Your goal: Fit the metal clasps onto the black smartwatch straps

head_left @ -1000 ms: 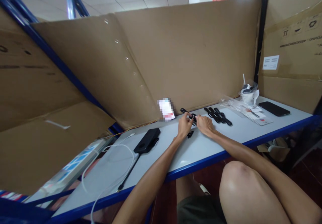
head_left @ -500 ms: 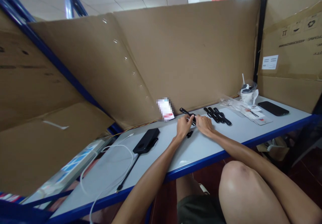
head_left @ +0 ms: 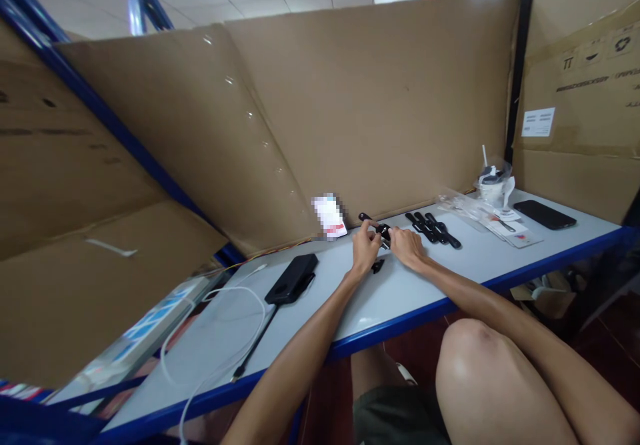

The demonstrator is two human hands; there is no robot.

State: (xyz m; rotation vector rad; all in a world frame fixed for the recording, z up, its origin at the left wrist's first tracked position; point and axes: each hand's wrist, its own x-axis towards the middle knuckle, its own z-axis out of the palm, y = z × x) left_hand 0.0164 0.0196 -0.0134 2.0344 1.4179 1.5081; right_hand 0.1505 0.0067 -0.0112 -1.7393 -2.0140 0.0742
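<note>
Both my hands are at a black-handled tool (head_left: 383, 230) over the middle of the table; its exact kind does not show. My left hand (head_left: 366, 247) is closed on its left side, thumb and index finger pinched by the long handle. My right hand (head_left: 406, 247) grips its other end, fingers bent and partly covering it. A shiny metal bit shows between the hands. Just below lies a small black piece (head_left: 378, 266) on the table. To the right of my right hand, several similar black-handled tools (head_left: 433, 229) lie in a row.
A lit phone (head_left: 330, 217) leans on the cardboard wall (head_left: 370, 111). Left are a black power bank (head_left: 293, 278) and a white cable (head_left: 264, 305). Right are plastic packaging (head_left: 467, 206), a cup with a straw (head_left: 493, 188) and a dark phone (head_left: 545, 214). The table has a blue front edge (head_left: 395, 328).
My left fingers have shifted up and back along the tool, showing more of its black middle between my hands. My right hand stays nearly in place.
</note>
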